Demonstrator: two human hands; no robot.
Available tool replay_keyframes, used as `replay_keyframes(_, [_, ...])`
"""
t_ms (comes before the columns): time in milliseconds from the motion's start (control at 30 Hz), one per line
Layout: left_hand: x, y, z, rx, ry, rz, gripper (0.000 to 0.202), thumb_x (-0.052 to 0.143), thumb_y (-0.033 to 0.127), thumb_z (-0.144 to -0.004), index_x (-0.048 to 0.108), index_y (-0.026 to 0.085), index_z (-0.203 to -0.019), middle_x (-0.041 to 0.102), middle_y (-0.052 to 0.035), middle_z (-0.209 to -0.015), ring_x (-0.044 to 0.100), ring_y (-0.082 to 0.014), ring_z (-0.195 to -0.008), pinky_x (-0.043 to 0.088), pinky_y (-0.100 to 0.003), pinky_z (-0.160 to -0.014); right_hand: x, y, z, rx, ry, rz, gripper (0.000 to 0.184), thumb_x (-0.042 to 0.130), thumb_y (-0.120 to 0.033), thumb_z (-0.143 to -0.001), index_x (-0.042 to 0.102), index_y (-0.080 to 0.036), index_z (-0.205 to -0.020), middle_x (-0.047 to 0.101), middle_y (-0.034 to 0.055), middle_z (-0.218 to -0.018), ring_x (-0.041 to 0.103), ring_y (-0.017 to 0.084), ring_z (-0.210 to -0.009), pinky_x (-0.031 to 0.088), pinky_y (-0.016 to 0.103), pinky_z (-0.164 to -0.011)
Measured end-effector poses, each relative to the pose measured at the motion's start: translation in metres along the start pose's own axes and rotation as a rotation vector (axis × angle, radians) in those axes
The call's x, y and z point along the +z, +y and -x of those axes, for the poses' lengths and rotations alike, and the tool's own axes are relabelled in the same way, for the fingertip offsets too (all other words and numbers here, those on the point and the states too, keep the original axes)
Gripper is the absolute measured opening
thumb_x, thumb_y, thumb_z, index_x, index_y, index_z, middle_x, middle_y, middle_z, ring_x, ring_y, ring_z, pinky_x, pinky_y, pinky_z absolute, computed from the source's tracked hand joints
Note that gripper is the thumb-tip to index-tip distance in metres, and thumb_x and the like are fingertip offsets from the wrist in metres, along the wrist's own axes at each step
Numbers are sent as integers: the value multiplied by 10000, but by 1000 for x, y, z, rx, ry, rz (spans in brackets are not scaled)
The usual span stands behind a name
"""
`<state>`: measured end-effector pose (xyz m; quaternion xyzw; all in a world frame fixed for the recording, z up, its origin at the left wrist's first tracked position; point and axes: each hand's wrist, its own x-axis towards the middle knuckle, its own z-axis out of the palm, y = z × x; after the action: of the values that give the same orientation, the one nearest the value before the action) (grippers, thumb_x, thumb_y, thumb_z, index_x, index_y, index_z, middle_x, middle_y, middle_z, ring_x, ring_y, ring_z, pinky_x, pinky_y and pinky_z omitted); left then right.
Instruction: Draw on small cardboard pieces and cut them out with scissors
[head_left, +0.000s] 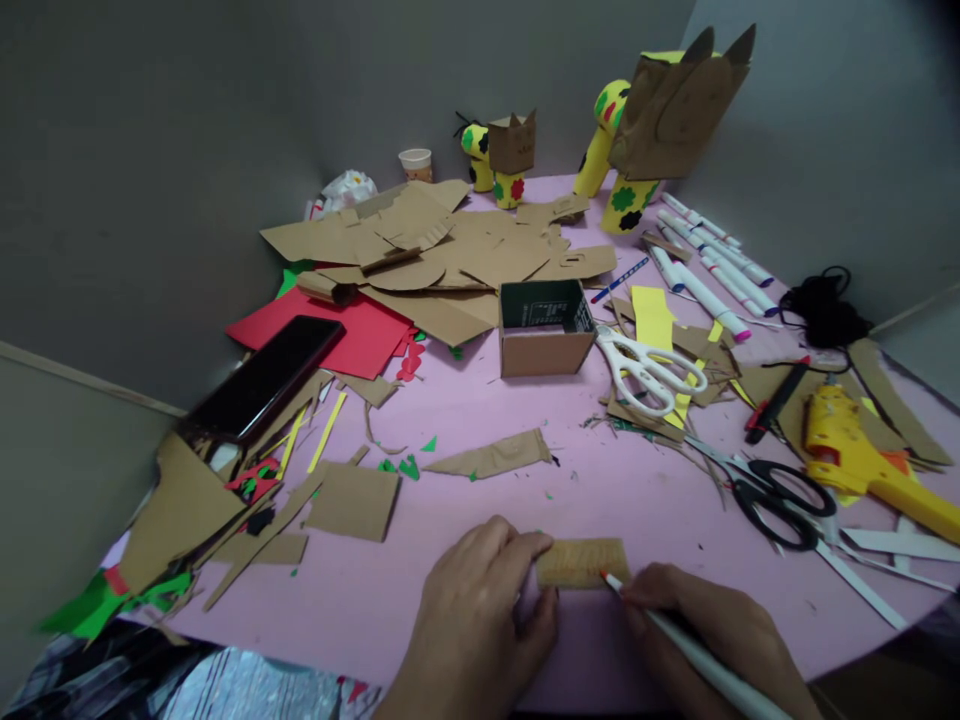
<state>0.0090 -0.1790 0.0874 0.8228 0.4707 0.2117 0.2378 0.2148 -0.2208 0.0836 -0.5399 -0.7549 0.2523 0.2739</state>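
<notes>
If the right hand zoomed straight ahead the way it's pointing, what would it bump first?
Most likely the small cardboard piece: the right hand points forward and leftward at it, with the tip of its marker over it. Whether the tip touches is hard to tell.

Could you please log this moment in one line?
left hand: holds cardboard strip; right hand: holds orange-tipped marker to cardboard strip; beyond: cardboard box

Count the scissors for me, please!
2. White-handled scissors lie right of the open box; black-handled scissors lie nearer, left of the yellow glue gun. Others could be hidden.
</notes>
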Motion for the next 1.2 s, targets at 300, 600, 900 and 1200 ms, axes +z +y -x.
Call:
replay_keyframes(300, [1, -1, 1, -4, 2, 0, 294, 566, 126, -740, 620, 173, -1025, 618, -73, -830, 605, -235, -765, 525, -384, -636, 4, -1, -1, -44, 58, 21, 132, 468, -130, -827, 557, -197, -757, 622, -23, -537, 593, 108, -439, 458, 174, -430])
replay_keyframes(600, [0, 0, 1, -4, -2, -2, 300, 562, 123, -738, 622, 176, -1027, 619, -73, -828, 606, -235, -764, 524, -385, -631, 1, 2, 7, 84, 165, -2, 142, 485, -173, -853, 559, -216, -740, 622, -50, -521, 581, 92, -397, 453, 156, -408])
replay_keyframes(900, [0, 0, 0, -5, -10, 4, 306, 554, 119, -743, 608, 174, -1040, 618, -77, -841, 603, -238, -770, 517, -389, -640, 2, 4, 9, 102, 209, -32, 102, 494, -201, -870, 545, -229, -787, 638, -38, -582, 599, 109, -462, 471, 164, -437])
replay_keyframes(1200, [-5, 3, 0, -109, -109, 29, 267, 578, 142, -748, 564, 193, -1009, 600, -61, -905, 576, -239, -850, 472, -381, -733, 9, 6, 4, 269, 360, 3, 147, 550, -273, -861, 586, -259, -1002, 742, -15, -844, 717, 125, -716, 541, 116, -586])
